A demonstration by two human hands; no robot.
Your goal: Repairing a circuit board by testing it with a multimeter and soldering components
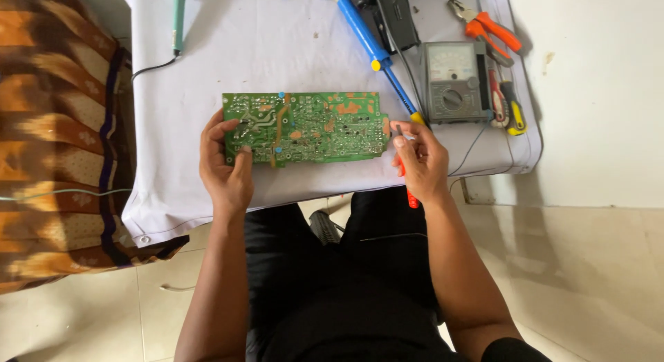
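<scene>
A green circuit board (311,127) lies solder side up on the white table (277,51). My left hand (225,161) grips the board's left end, thumb on top. My right hand (422,158) is at the board's right edge, closed around a red-handled screwdriver (408,189) whose metal tip points up toward the board's right end. The red handle sticks out below my palm.
A grey analog multimeter (456,82) sits right of the board, with a blue soldering iron (370,40) slanting beside it. Orange-handled pliers (487,26) and a yellow-black tool (512,109) lie at the far right. A teal soldering tool (180,16) rests top left. Patterned brown fabric (55,127) lies left.
</scene>
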